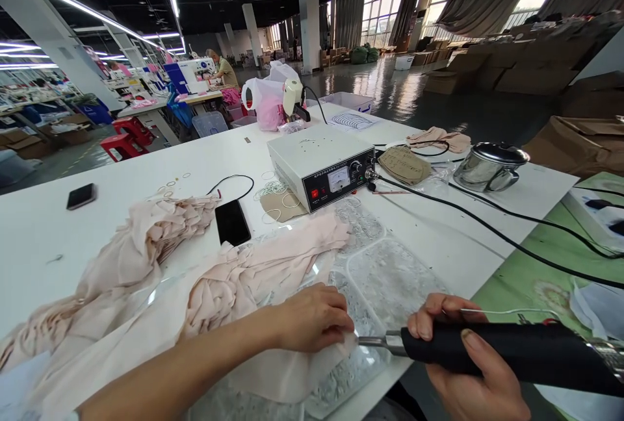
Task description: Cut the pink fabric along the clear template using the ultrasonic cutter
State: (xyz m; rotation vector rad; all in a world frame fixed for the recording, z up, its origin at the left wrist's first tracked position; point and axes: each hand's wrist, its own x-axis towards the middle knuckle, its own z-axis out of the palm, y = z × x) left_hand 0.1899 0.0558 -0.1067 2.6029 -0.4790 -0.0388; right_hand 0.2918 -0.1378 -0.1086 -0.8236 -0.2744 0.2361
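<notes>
left fingers [337,318] partly hide fabric [280,372] — black tool [541,357] cut off right

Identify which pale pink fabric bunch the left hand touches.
The front bunch, under the left hand by the black tool; the left bunch beside the phone and the rear bunch near the metal mug lie away from that hand.
</notes>
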